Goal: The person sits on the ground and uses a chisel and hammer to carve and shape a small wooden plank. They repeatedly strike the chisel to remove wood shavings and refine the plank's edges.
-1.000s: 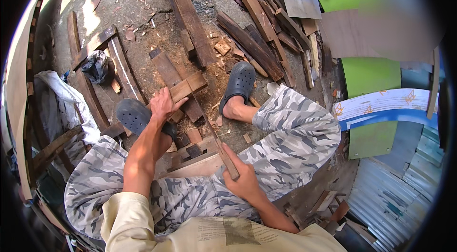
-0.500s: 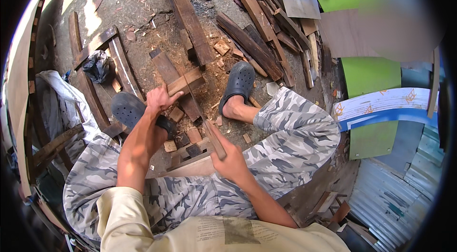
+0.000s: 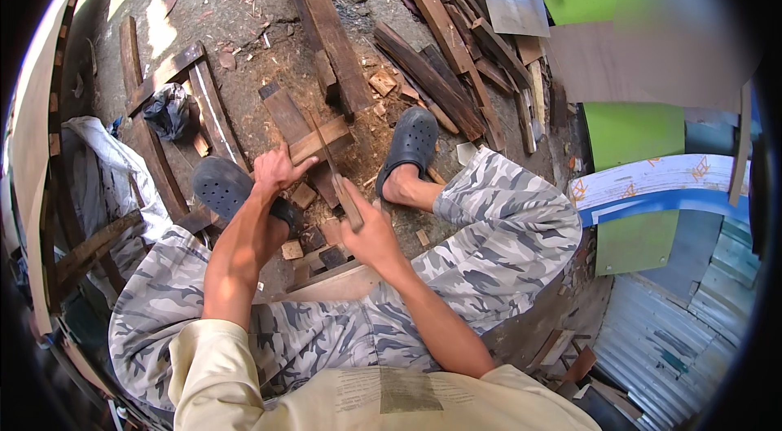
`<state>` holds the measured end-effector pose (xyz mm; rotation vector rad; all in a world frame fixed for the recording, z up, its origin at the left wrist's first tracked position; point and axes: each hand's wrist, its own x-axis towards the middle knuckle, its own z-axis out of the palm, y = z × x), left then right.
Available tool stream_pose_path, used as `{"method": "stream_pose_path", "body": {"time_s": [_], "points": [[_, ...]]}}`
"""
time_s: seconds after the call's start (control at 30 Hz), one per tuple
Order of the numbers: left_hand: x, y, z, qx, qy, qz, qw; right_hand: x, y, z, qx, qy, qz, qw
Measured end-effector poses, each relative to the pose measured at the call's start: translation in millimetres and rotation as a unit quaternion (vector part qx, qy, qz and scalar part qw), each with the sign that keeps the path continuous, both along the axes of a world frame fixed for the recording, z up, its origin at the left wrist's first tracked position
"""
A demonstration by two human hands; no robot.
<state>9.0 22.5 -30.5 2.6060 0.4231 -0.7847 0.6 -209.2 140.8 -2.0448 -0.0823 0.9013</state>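
My left hand (image 3: 278,171) is closed on the near-left end of a short wooden block (image 3: 332,138). The block lies crosswise on a darker plank (image 3: 285,111) between my feet. My right hand (image 3: 372,229) grips the wooden handle of a narrow-bladed saw (image 3: 335,160). Its thin blade slants away from me and crosses the block just right of my left thumb. The teeth are too small to make out, and so is the depth of any cut.
Wood offcuts (image 3: 303,196) and sawdust lie around my dark clogs (image 3: 413,140). A thick beam (image 3: 326,32) extends ahead, with a pile of planks (image 3: 432,81) to its right. At left are a wooden frame (image 3: 167,72) and a black plastic bag (image 3: 167,112); corrugated metal sheet (image 3: 652,349) is at lower right.
My right hand has pushed the saw forward and slightly left, so more blade extends past the block. My left hand stays on the block.
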Motion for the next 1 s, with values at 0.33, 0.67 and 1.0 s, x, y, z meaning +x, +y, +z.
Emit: {"method": "stream_pose_path", "body": {"time_s": [0.33,0.67,1.0], "points": [[-2,6,-2,-0.002,-0.003,0.006,1.000,-53,-54,77,0.040,-0.010,-0.015,0.999],[-1,12,-1,0.001,0.011,-0.008,1.000,-50,-36,31,0.048,-0.081,-0.005,0.996],[14,17,8,-0.020,0.005,0.003,1.000,18,29,-52,0.027,-0.071,-0.008,0.997]]}}
